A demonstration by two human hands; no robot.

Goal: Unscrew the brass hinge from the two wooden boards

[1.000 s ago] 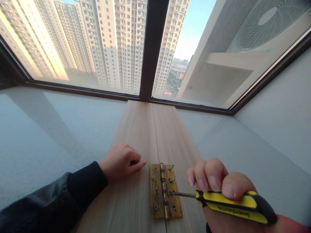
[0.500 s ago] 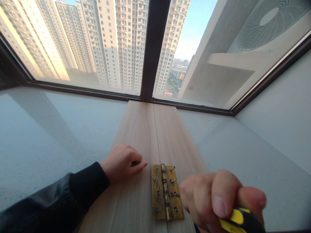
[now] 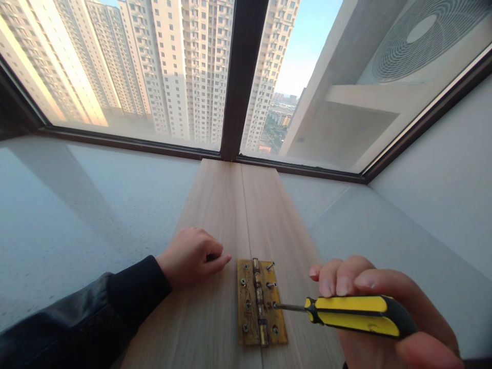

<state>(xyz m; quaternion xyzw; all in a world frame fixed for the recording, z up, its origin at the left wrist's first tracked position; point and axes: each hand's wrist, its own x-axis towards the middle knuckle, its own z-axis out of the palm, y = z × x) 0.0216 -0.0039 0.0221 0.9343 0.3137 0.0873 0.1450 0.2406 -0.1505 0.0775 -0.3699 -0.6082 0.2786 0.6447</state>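
Observation:
A brass-coloured butt hinge [image 3: 251, 320], stained dark, lies flat across the seam of two pale wooden boards [image 3: 221, 205]. Screws sit in its holes; two in the right leaf, near its top, stick up at a slant. My right hand [image 3: 384, 287] holds a yellow and black screwdriver [image 3: 353, 312] lying nearly level. Its tip meets a screw in the third hole down of the right leaf. My left hand [image 3: 194, 259], in a black sleeve, rests curled on the left board, just left of the hinge. Whether anything is inside its dark finger gap is hidden.
Behind the boards stands a window with a dark frame [image 3: 234, 82], tall buildings outside. A pale speckled sill [image 3: 126, 179] spreads on both sides, and a white wall [image 3: 442, 148] rises at the right.
The screwdriver has swung into full side view as my right hand's fingers loosened and shifted around the handle. My left hand keeps its place beside the hinge.

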